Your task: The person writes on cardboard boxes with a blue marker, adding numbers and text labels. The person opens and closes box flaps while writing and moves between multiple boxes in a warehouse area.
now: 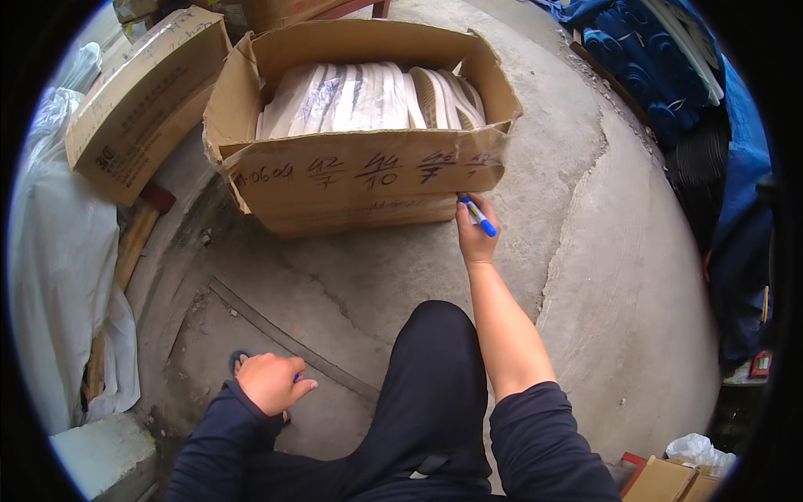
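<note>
Pen (482, 219), one, pinched in right hand (478, 243) at carton (326, 217), best kept light and steady; left hand (269, 383) closed on blue piece (296, 378).

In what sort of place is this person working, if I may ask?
Probably a storeroom or small warehouse: a brown, open cardboard box packed with flat, pale, sole-shaped pieces, blue rolled sheets stacked at the right, and a cracked, grey concrete floor.

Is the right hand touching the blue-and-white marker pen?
Touching. The head view shows the blue-and-white marker pen held in the right hand, its blue end projecting past the grip.
</note>
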Demonstrator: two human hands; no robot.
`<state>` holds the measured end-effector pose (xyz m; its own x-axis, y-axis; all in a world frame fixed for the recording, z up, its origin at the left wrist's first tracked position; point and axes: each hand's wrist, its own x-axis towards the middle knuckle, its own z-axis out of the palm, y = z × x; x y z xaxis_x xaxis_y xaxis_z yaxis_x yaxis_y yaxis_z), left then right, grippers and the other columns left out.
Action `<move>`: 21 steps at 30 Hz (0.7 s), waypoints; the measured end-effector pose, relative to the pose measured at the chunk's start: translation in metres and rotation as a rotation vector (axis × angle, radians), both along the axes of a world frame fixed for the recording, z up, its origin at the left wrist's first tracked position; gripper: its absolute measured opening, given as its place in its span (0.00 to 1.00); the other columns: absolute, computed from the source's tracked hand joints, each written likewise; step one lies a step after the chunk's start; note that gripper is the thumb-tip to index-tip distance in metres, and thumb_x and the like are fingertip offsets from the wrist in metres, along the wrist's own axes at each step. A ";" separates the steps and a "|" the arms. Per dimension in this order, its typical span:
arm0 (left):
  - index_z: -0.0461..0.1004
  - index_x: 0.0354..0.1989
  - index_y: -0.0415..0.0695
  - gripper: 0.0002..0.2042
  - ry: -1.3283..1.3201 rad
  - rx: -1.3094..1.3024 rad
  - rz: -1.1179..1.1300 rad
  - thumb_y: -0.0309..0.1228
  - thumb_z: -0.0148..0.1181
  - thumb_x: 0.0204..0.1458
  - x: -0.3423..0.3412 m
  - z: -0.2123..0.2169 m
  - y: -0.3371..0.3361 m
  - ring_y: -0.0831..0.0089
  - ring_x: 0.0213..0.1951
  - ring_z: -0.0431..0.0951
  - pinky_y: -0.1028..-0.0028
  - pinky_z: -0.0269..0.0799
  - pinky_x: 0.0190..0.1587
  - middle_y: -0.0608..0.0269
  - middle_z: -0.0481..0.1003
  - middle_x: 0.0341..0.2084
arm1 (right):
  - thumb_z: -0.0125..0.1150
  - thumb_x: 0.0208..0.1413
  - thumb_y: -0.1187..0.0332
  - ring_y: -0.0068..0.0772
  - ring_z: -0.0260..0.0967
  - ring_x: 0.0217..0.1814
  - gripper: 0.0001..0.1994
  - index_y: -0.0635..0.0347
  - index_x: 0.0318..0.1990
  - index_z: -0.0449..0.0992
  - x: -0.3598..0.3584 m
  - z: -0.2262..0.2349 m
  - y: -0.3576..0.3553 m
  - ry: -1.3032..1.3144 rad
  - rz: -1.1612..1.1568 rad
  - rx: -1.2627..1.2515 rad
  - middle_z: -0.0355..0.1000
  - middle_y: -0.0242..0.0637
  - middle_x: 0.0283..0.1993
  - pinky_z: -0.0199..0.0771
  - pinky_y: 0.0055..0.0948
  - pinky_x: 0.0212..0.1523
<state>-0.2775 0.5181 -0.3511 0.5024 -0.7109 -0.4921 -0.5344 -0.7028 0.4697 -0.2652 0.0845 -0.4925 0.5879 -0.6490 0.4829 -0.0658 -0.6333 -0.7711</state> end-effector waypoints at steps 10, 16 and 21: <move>0.76 0.36 0.40 0.18 0.105 -0.023 -0.195 0.46 0.59 0.60 -0.025 0.023 -0.029 0.51 0.37 0.83 0.58 0.79 0.41 0.52 0.81 0.28 | 0.67 0.51 0.68 0.51 0.74 0.45 0.18 0.54 0.51 0.76 0.057 0.020 0.184 0.203 0.801 -0.162 0.78 0.44 0.42 0.74 0.45 0.48; 0.78 0.36 0.40 0.15 0.148 -0.163 -0.254 0.41 0.62 0.57 -0.035 0.043 -0.029 0.52 0.35 0.84 0.58 0.79 0.39 0.50 0.81 0.26 | 0.67 0.54 0.65 0.48 0.72 0.51 0.20 0.54 0.54 0.75 0.084 0.000 0.260 0.146 0.649 -0.083 0.77 0.41 0.46 0.69 0.45 0.55; 0.78 0.37 0.40 0.16 0.129 -0.233 -0.277 0.43 0.62 0.58 -0.039 0.050 -0.019 0.56 0.33 0.85 0.62 0.79 0.37 0.53 0.81 0.26 | 0.67 0.54 0.65 0.48 0.70 0.53 0.21 0.54 0.56 0.75 0.096 -0.010 0.277 0.024 0.600 -0.220 0.76 0.39 0.47 0.66 0.46 0.58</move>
